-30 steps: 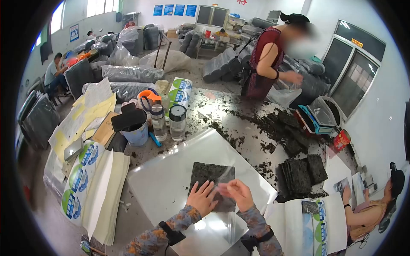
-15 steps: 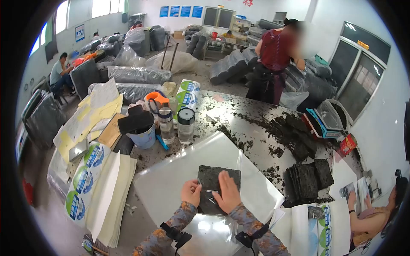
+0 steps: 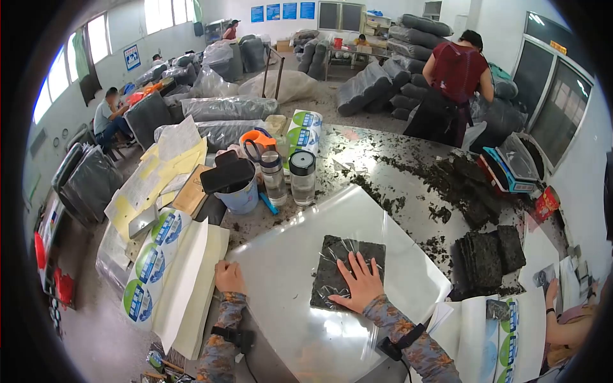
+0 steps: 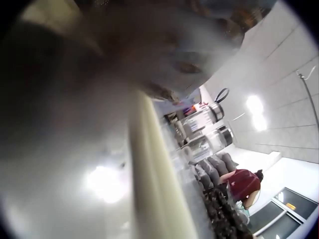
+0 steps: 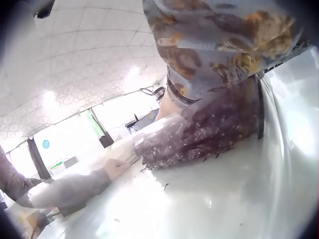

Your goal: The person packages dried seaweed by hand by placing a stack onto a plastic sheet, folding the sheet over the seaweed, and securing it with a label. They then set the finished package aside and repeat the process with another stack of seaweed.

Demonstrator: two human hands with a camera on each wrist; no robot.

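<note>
A square black slab of dried seaweed-like flakes (image 3: 324, 265) lies on a shiny clear plastic sheet (image 3: 281, 255) spread over the table. Clear film with bright wrinkles covers the slab. My right hand (image 3: 364, 281) presses flat on it, fingers spread over its right half. At the sheet's left corner, beside a stack of cream paper (image 3: 191, 281), my left hand (image 3: 230, 277) grips the sheet's edge with curled fingers. Its fingertips are hidden in the head view, and the left wrist view is blurred. In the right wrist view, the slab's flaky edge (image 5: 169, 154) shows under film.
More black slabs (image 3: 479, 258) are stacked at the right, with loose flakes (image 3: 421, 166) behind. Two glass bottles (image 3: 302, 185) and a blue bucket (image 3: 239, 196) stand at back left. One person (image 3: 456, 76) stands beyond the table; another person's arm (image 3: 568, 332) reaches in at right.
My left hand has moved from the slab's left edge out to the sheet's left corner. My right hand stays on the slab, fingers now spread. The person behind the table has turned away.
</note>
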